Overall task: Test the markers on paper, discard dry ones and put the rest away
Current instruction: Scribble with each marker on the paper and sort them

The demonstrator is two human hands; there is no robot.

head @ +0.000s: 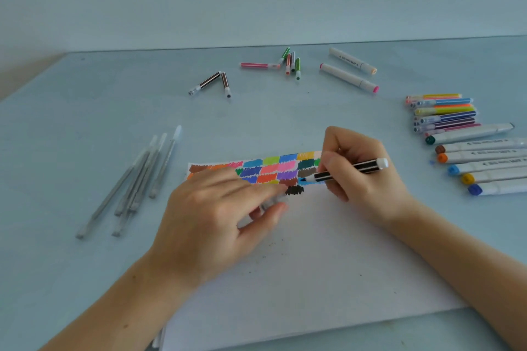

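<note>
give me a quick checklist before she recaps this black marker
1. Right hand grips the marker: ok
2. Black swatch on the paper, so it writes: ok
3. Tip lifted off the paper: cannot tell
4. Left hand holds the cap: ok, though blurred
5. Cap lined up with the tip: not ok, it sits below and left
6. Tested pile has room nearby: ok

paper [313, 251]: near edge cut off | left hand [216, 216]: held item blurred

marker [349, 170]: black-white striped | paper [299, 259]: white (multicoloured swatches on top)
</note>
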